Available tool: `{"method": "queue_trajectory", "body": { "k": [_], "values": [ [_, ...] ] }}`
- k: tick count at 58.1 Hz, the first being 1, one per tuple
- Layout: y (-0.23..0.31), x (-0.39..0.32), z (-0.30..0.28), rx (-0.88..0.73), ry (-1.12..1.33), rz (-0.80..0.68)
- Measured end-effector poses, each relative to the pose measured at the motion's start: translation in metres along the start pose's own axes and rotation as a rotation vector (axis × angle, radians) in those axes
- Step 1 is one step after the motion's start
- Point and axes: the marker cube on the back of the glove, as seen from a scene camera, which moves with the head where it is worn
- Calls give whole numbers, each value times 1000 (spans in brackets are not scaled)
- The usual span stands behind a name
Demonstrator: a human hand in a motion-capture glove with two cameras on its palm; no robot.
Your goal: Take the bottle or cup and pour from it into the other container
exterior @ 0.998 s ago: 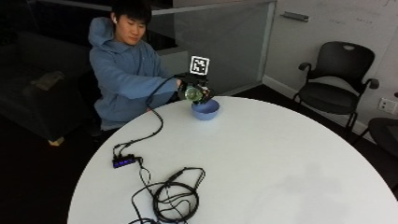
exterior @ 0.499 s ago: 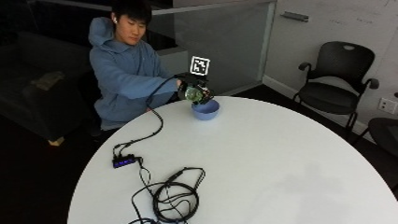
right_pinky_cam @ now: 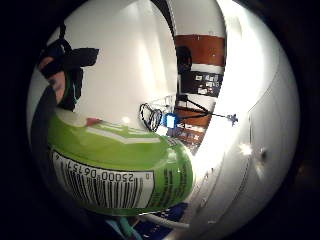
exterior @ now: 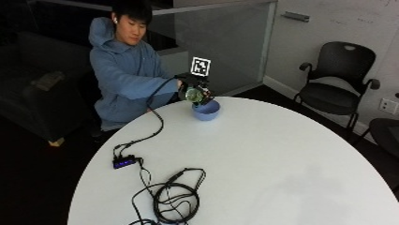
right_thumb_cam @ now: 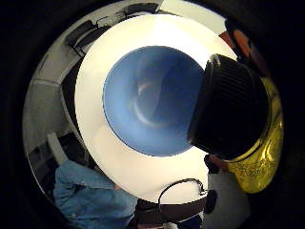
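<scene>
A blue bowl [exterior: 206, 111] stands on the round white table [exterior: 268, 159] near its far edge, in front of the seated person. My gloved right hand [exterior: 190, 85] grips a green bottle [exterior: 195, 95] and holds it tilted just above the bowl's near rim. In the thumb side palm view the bottle's black cap [right_thumb_cam: 232, 113] hangs over the edge of the bowl [right_thumb_cam: 152, 100], whose inside looks bare. The little finger side palm view is filled by the bottle's green label [right_pinky_cam: 115, 170] with a barcode.
A coil of black cables [exterior: 171, 197] lies on the table's near left part, with a small black box [exterior: 123, 162] beside it. Black office chairs [exterior: 336, 84] stand beyond the table on the right.
</scene>
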Motion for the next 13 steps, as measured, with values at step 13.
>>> {"method": "queue_trajectory", "body": {
  "k": [13],
  "values": [
    [-3, 7, 2, -14, 27, 83]
  ]
}}
